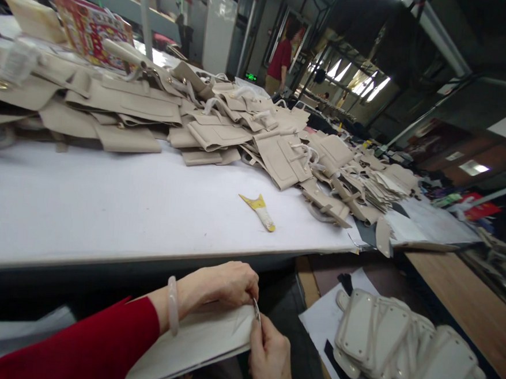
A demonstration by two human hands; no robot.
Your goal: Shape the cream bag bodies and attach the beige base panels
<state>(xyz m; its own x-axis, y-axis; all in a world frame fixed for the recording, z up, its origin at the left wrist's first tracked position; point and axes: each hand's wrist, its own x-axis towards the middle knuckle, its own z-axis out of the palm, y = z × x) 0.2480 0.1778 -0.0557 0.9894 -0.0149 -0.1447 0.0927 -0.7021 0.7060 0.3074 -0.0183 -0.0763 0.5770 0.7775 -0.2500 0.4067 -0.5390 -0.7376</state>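
In the head view a flat cream bag piece (pixel 199 336), with layered edges, lies below the table's front edge, close to my body. My left hand (pixel 229 283), a pale bangle on its wrist, has its fingers closed at the piece's far right corner. On the right side, my right hand (pixel 271 355) pinches that same edge between thumb and fingers. A thin dark and shiny strip (pixel 256 312) shows between the two hands; what it is I cannot make out. A yellow and white forked scrap (pixel 259 212) lies on the white tabletop (pixel 104 208) beyond.
A long pile of beige bag parts (pixel 218 123) with wrapped handles covers the table's far side. At lower right, stacked cream panels (pixel 377 331) with small holes rest on white paper. A red patterned box (pixel 91 31) stands far left. A person in red (pixel 280 58) stands behind.
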